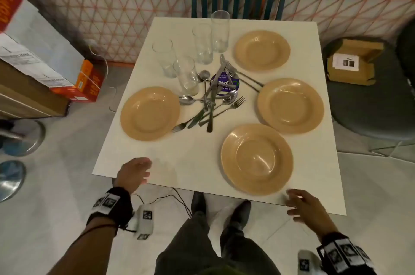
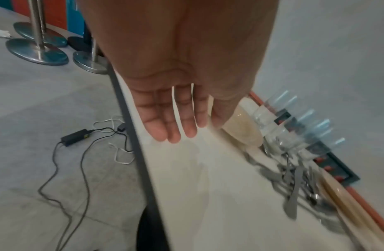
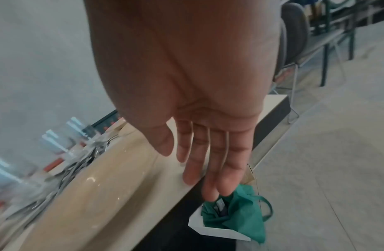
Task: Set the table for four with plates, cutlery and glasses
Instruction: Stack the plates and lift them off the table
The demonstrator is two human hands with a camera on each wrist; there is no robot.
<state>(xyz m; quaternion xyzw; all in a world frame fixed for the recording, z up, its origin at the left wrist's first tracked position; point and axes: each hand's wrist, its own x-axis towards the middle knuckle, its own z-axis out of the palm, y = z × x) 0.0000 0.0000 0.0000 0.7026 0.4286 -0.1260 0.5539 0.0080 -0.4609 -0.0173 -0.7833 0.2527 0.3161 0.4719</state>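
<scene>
1. 4 tan plates sit on the white table (image 1: pixel 125 157): the left plate (image 1: pixel 150 113), the far plate (image 1: pixel 261 50), the right plate (image 1: pixel 290 105) and the near plate (image 1: pixel 257 159), so the plates look placed and the cutlery and glasses come next.
2. Both hands are empty with fingers straight: the left hand (image 1: pixel 133 173) hovers over the table's lower-left edge, the right hand (image 1: pixel 307 206) at its lower-right edge just beside the near plate.
3. A tangled cutlery pile (image 1: pixel 211 103) lies at mid-frame between the plates; lift 1 piece at a time from the top so nothing drags.
4. 4 tall glasses (image 1: pixel 203 43) cluster above and left of the pile; reach around them and grip each low, since they look easy to tip.
</scene>
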